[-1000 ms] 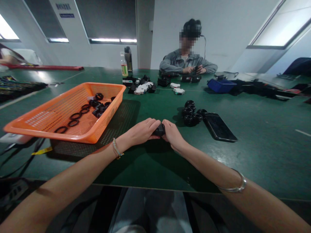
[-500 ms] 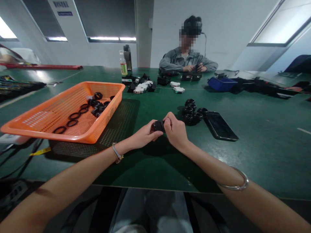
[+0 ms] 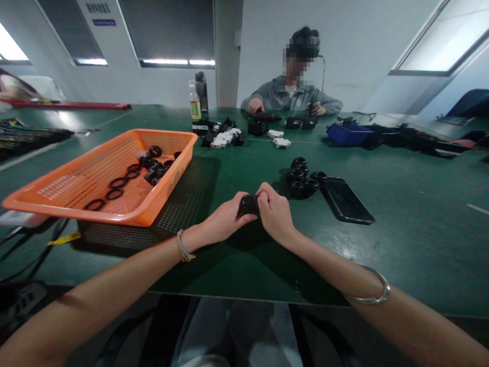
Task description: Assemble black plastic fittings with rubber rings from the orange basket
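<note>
Between my hands, just above the green table (image 3: 244, 163), is a small round black fitting (image 3: 249, 205). My left hand (image 3: 227, 216) is closed on its left side, thumb below and fingers over the top. My right hand (image 3: 275, 211) is curled against the fitting's right end, its fingertips gripping there; the part inside those fingers is hidden. Right of my hands lies a cluster of similar black round fittings (image 3: 297, 176). To the left, an orange plastic basket (image 3: 153, 216) holds black rings (image 3: 114, 193) and more black fittings (image 3: 155, 168).
A smartphone (image 3: 347, 200) lies beside the fittings on the right. Farther back are black and white small parts (image 3: 223, 137), a drink bottle (image 3: 194, 102), a dark flask (image 3: 201, 90) and a blue bin (image 3: 348, 133). Across the table sits a person in a grey jacket (image 3: 275, 94).
Both my hands and the black fitting have shifted slightly lower in view, still together. The person opposite has parted their hands, one now on a dark tool on the table.
</note>
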Available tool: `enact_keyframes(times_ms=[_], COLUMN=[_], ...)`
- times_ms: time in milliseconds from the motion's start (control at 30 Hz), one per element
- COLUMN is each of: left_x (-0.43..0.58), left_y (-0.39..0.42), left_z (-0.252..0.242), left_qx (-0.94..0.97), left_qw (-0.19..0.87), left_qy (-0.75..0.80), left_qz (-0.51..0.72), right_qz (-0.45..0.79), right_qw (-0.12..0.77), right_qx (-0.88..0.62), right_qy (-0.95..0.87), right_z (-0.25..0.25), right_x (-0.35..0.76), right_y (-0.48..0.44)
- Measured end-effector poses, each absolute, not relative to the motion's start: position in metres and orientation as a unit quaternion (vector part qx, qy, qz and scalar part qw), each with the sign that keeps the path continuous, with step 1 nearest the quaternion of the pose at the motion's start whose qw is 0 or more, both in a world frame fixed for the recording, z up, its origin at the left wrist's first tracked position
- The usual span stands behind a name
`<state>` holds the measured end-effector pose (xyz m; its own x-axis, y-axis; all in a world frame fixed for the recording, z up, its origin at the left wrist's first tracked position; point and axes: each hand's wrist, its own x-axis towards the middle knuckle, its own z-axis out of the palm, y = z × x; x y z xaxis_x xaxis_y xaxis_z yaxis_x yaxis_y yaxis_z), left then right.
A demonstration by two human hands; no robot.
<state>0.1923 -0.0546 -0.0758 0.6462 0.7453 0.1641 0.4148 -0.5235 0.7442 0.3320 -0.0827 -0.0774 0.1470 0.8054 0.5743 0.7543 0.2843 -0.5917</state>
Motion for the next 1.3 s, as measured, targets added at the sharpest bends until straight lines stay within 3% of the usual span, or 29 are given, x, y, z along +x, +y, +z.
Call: enact_keyframes(times_ms=[400, 533, 633, 867, 1033, 1300], left_x=[0.186, 0.184, 0.184, 0.186, 0.188, 0.186], left_y=[-0.044, -0.039, -0.036, -0.032, -0.035, -0.040], left_z=[-0.074, -0.077, -0.080, -0.084, -0.084, -0.082], left_qx=[0.847, 0.840, 0.816, 0.775, 0.810, 0.885], left_qw=[0.279, 0.265, 0.311, 0.394, 0.347, 0.217], left_qy=[0.358, 0.382, 0.390, 0.392, 0.383, 0.346], left_qz=[0.277, 0.281, 0.293, 0.301, 0.277, 0.226], right_qz=[0.104, 0.170, 0.170, 0.054, -0.103, -0.155], right_qw=[0.445, 0.385, 0.351, 0.350, 0.279, 0.206], right_qx=[-0.544, -0.467, -0.438, -0.531, -0.619, -0.702], right_qy=[-0.703, -0.778, -0.810, -0.770, -0.727, -0.664], right_z=[-0.077, -0.072, -0.072, -0.080, -0.078, -0.072], right_x=[0.345, 0.351, 0.352, 0.368, 0.392, 0.412], right_y=[-0.073, -0.074, -0.074, -0.057, -0.047, -0.043])
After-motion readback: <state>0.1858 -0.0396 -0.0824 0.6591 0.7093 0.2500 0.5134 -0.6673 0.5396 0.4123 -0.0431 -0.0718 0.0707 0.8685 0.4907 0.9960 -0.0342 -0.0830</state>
